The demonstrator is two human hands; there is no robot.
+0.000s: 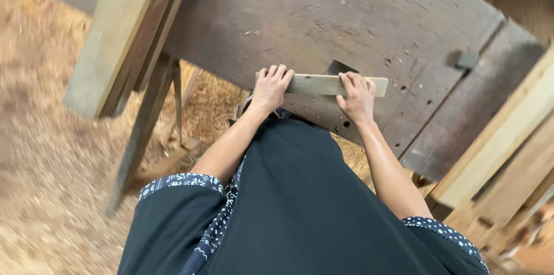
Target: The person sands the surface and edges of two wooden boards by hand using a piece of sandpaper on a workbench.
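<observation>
Head view: wooden strip (323,85) on workbench (358,15), each end within a hand's closed grip, left (270,87), right (358,99).

1 slat (323,84), 2 hands (270,87), 1 bench (358,15)

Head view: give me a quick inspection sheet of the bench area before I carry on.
Surface: dark, worn wooden workbench, scarred with small holes and specks of chips.
Job's things: one short, pale wooden strip lying flat near the bench's front edge.
Clutter: a dark wedge-shaped piece just behind the strip; a small dark block set in the bench top to the right.
Grippers: left hand pressing on the strip's left end, right hand on its right part, fingers laid over the top.
Cables: nothing seen.
Surroundings: sawdust-covered floor, long planks leaning at the bench's left, stacked boards at the right.
</observation>
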